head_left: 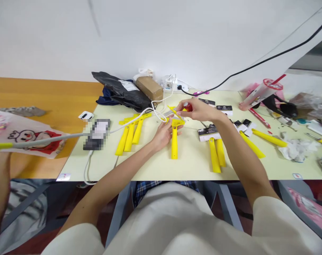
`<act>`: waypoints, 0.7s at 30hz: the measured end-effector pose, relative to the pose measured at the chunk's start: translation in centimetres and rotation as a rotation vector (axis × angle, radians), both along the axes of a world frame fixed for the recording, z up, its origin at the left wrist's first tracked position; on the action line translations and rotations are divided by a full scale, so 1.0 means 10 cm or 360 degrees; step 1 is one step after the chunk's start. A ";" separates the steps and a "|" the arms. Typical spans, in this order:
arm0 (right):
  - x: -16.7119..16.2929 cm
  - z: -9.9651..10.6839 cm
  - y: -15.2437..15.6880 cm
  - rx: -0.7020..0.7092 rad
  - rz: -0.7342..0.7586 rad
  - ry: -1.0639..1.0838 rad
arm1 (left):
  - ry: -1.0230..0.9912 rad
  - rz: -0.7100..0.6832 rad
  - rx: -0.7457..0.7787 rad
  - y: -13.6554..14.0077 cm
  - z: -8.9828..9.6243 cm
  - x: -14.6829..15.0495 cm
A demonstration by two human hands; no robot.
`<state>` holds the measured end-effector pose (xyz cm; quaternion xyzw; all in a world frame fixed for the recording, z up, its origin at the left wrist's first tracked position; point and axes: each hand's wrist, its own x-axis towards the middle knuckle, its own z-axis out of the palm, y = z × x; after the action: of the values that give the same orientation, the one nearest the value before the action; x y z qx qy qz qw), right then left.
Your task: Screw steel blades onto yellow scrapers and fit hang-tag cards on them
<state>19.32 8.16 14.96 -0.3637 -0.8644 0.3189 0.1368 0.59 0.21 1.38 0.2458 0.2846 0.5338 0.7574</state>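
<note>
My left hand [162, 136] is closed around the head of a yellow scraper [174, 141], whose handle points toward me. A loose-looking yellow piece [180, 116] lies at an angle across that head. My right hand [195, 110] grips a tool with a rounded red handle [188, 106] just above the scraper head. The tool's tip is hidden by my fingers. Left of my left hand, several yellow scrapers [129, 136] lie side by side. More scrapers [215, 156] with black-and-white card sleeves [208, 133] on their heads lie to the right of my hands.
A white cable [134, 125] runs across the table by my left hand. Behind are a black plastic bag [126, 90], a brown box [149, 88] and a power strip [177, 85]. A phone [97, 134] lies left. A drink cup [262, 94] leans at the right.
</note>
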 end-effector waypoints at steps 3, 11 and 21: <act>-0.11 -0.08 0.01 0.0106 0.0151 -0.0261 | -0.0036 -0.0012 0.0012 0.02 -0.04 -0.02; -0.16 -0.07 -0.08 0.0258 0.0029 -0.0392 | 0.0054 0.0063 0.0020 0.06 -0.09 -0.05; 0.02 -0.33 -0.18 0.0430 -0.0102 -0.0707 | 0.0055 0.0012 0.0013 0.04 -0.05 -0.03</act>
<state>19.48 6.40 11.68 -0.4304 -0.8961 0.1085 0.0010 0.28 0.63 0.92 0.2571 0.2963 0.5336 0.7492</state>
